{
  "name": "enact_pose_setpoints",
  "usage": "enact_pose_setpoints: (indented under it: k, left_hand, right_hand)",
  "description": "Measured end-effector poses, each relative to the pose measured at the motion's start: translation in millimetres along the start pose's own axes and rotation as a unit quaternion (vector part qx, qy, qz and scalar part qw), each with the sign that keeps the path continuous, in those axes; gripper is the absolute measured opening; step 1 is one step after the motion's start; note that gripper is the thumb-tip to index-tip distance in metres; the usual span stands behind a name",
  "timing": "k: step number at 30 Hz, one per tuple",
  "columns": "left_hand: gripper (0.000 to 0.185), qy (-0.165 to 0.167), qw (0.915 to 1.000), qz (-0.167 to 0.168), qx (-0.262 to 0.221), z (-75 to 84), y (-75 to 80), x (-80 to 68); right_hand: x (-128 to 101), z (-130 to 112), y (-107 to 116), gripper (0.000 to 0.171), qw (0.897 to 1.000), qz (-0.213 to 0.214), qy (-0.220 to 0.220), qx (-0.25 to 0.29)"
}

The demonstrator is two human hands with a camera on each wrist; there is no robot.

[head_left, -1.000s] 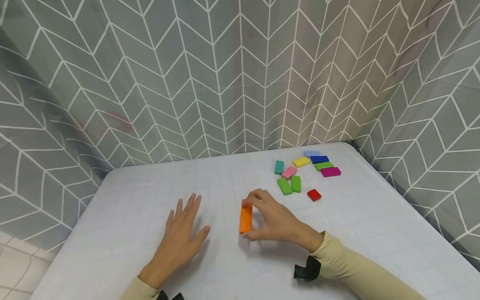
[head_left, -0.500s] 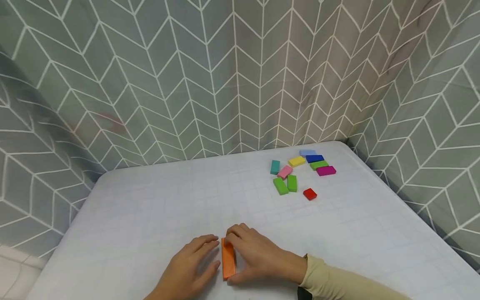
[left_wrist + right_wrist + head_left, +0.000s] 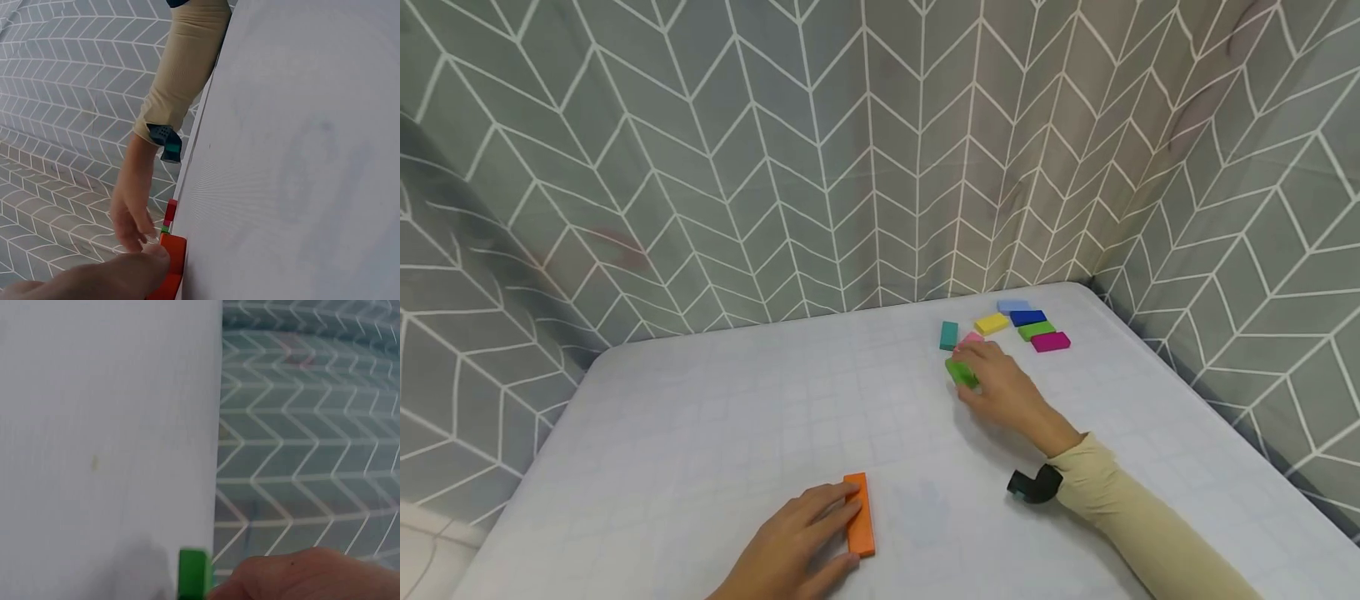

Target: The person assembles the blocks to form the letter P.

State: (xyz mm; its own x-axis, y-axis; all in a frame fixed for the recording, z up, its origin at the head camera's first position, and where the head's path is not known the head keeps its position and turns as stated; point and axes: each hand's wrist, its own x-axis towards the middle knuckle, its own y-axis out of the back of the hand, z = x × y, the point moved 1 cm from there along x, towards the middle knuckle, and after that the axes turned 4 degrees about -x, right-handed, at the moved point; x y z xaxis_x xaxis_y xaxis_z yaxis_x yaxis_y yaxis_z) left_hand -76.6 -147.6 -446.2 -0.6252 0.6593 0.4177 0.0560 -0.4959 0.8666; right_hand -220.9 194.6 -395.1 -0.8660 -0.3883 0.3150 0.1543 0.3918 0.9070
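My left hand (image 3: 793, 537) is at the near edge of the table, its fingertips resting on an orange rectangular block (image 3: 861, 521) and the thumb near the block's closest end. In the left wrist view, part of the orange block (image 3: 174, 250) shows beyond a digit. Farther off, my right hand (image 3: 1000, 387) has its fingers and thumb at opposite ends of a green block (image 3: 960, 372), pinching it on the table. The right wrist view shows the end of a green block (image 3: 192, 572) beside the thumb. A second green block and a small red block are covered by this hand.
Around the right hand lie a teal block (image 3: 949, 335), a partly covered pink block (image 3: 972, 338), a yellow block (image 3: 992, 323), a light blue block (image 3: 1012, 306), a dark blue block (image 3: 1027, 317), another green block (image 3: 1037, 331) and a magenta block (image 3: 1050, 342). A patterned curtain (image 3: 820, 167) borders the white table (image 3: 722, 400).
The right hand brought the orange block to the near edge beside the left hand and let go, then moved far right to a green block. The left hand came closer and now touches the orange block.
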Motion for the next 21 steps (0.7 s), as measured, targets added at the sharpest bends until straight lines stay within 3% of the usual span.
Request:
enact_pose_setpoints:
  k: [3, 5, 11, 16, 21]
  left_hand:
    - [0.056, 0.002, 1.0000, 0.008, 0.004, 0.7, -1.2, 0.6]
    - [0.056, 0.003, 0.9999, 0.015, 0.005, 0.6, -2.5, 0.4]
    - [0.057, 0.017, 0.9996, 0.020, 0.009, -0.5, -4.6, -2.8]
    - [0.057, 0.031, 0.9994, 0.014, 0.008, 0.6, -4.4, -3.6]
    - [0.057, 0.031, 0.9994, 0.011, -0.001, 1.4, -5.2, -1.8]
  right_hand:
    - [2.6, 28.8, -1.5, 0.061, 0.996, -0.049, -0.070, 0.000]
    - [2.7, 42.8, -4.1, 0.064, 0.993, -0.074, -0.091, 0.014]
    - [3.9, 64.5, -8.2, 0.049, 0.995, -0.054, -0.057, 0.063]
    - [5.3, 52.1, 6.0, 0.045, 0.994, -0.010, -0.057, 0.089]
    - [11.3, 5.8, 11.4, 0.043, 0.987, 0.011, 0.013, 0.157]
